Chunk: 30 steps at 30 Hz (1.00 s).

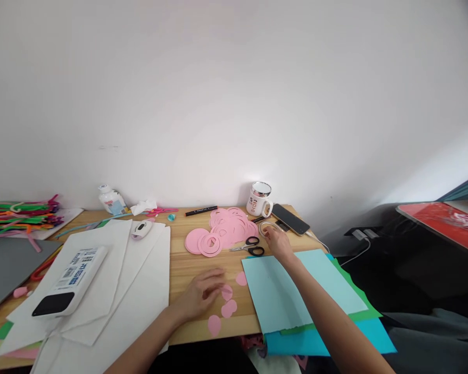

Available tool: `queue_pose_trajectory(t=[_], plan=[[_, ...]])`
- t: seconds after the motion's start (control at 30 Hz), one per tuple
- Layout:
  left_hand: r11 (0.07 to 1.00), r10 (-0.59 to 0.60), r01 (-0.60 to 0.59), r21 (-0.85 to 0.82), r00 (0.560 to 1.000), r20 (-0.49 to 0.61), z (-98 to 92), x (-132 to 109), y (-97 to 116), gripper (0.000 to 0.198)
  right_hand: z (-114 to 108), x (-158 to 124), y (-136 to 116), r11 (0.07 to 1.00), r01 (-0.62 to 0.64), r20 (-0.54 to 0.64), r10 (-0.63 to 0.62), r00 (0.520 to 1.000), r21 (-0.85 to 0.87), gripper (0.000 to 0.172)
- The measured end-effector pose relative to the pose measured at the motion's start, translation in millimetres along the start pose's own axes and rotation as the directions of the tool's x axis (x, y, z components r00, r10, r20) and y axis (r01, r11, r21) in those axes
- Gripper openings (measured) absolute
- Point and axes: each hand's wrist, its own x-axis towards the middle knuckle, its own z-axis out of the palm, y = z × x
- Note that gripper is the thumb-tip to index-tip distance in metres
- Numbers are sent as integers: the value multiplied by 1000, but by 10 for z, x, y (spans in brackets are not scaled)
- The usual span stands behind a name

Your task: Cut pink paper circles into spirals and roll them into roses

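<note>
My right hand (277, 241) reaches past the light blue paper sheets (284, 296), its fingers closed at the edge of a pale ring-shaped thing (265, 224), perhaps a tape roll; the fingers partly cover it. Black-handled scissors (255, 250) lie just left of that hand. My left hand (200, 293) hovers low over the wood, fingers apart and nothing in them, beside small pink paper circles (214, 325). Farther back is a heap of pink paper rings and discs (230, 226).
A white mug (258, 200), a phone (290, 219) and a black marker (201, 211) are along the back. White paper (148, 291) with a white device (72, 283) covers the left side. Pipe cleaners (19, 215) and a bottle (112, 201) are at the far left.
</note>
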Motion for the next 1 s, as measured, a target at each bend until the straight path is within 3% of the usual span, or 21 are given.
queue_pose_trajectory(t=[0.13,0.23,0.37,0.53,0.73,0.93,1.0], plan=[[988,131,-139,69,985,108,49,62,86,36,-91,-178,-86,993,70,-205,-49,978,97,25],[956,215,-254,150,948,235,100,120,156,48,-86,-448,-201,976,167,-308,-117,944,141,26],[925,217,-304,227,915,341,157,124,207,50,23,-773,-298,944,293,-339,-229,912,150,22],[931,213,-303,204,903,373,215,-20,354,50,129,-831,-251,933,332,-358,-266,895,138,22],[969,230,-246,-10,891,392,345,-188,623,54,190,-794,-209,924,357,-401,-278,873,135,19],[924,232,-111,-366,924,304,642,-253,844,39,241,-782,-179,921,368,-432,-283,856,127,18],[911,208,-78,-406,934,289,697,-242,862,32,249,-778,-167,919,374,-434,-288,854,125,17]])
